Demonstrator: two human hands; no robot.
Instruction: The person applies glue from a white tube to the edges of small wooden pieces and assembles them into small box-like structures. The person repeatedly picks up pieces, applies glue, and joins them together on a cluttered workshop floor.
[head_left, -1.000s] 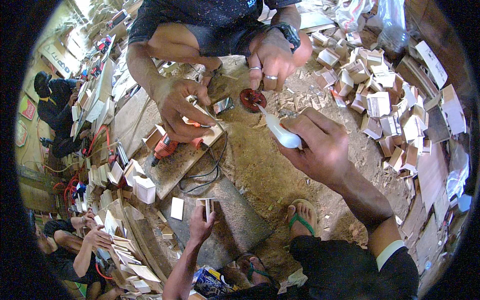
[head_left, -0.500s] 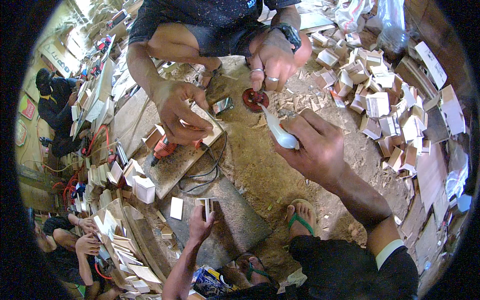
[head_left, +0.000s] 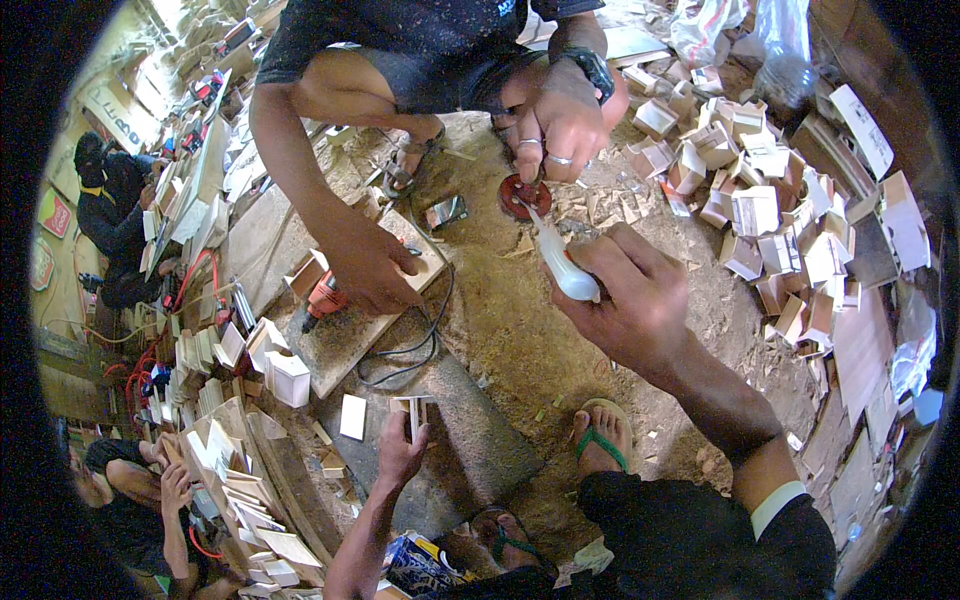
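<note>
While right hand (head_left: 635, 285) grips bottle (head_left: 568, 272), nozzle (head_left: 540, 223) seemingly touches red disc (head_left: 511, 203).

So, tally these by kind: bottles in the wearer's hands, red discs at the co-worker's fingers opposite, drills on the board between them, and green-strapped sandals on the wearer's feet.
Bottle: 1
Red disc: 1
Drill: 1
Sandals: 2
Total: 5

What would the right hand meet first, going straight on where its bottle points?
Probably the red disc: the white bottle overlaps it at the tip, though depth leaves contact unclear.
</note>
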